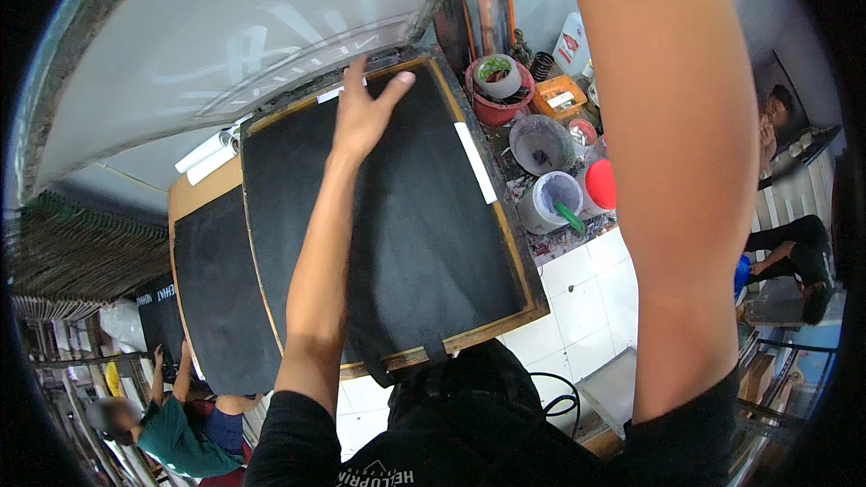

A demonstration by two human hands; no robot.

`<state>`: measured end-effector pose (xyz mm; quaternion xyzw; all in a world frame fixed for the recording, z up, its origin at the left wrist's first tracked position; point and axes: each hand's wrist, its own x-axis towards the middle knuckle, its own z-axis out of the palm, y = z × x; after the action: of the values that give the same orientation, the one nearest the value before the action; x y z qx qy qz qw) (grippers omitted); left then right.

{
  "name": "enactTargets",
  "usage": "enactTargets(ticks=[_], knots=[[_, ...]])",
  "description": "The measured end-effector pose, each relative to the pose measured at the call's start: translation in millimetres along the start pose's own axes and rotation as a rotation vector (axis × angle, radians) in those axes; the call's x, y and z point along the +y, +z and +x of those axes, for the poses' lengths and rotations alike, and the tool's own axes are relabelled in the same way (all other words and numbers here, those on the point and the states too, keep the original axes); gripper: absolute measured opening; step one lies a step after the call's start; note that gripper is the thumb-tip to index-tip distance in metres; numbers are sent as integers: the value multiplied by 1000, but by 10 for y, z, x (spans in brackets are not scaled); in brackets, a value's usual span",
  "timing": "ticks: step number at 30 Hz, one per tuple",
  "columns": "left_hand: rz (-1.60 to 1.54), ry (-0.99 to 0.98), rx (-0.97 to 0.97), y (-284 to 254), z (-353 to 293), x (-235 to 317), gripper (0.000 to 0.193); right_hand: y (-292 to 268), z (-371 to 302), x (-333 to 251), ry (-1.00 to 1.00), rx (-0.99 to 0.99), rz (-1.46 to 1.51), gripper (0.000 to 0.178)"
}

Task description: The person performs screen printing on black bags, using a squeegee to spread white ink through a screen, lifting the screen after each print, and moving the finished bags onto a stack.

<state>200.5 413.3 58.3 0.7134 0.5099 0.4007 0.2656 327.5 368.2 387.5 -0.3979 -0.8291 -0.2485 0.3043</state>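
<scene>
My left hand (363, 115) is open, thumb and fingers apart, over the far end of a black fabric bag (415, 216). I cannot tell whether it touches the cloth. The bag lies flat on a wooden-edged board (483, 329), its two straps hanging over the near edge. White strips (475, 162) stick to the board's right and far edges. A large printing screen (162, 54) stands tilted up beyond the board, with pale lettering on its mesh. My right forearm (686, 171) reaches up past the top of the picture, so that hand is out of sight.
A second black fabric piece (225, 289) lies on a board at the left. Right of my board are a white tub (552, 203) with a green tool, a grey bowl (541, 144), and a red bucket (501, 108). Other people (185, 433) are at the lower left and far right.
</scene>
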Motion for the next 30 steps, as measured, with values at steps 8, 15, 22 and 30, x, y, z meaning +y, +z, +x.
enactTargets(ticks=[8, 15, 22, 30], knots=[[-908, 266, 126, -2097, -2111, 712, 59, -276, -1274, -913, 73, 29, 224, 30], [-1032, -591, -62, -1950, -3919, 251, 28, 71, -2031, -1245, 444, -272, 455, 34], [-1460, -1205, 294, -1415, -4216, 18, 22, 2591, -1453, -257, 459, -441, 299, 64], [-1177, -1274, 355, -1440, -4148, 125, 29, 3451, -1015, -246, 282, -668, 76, 60]])
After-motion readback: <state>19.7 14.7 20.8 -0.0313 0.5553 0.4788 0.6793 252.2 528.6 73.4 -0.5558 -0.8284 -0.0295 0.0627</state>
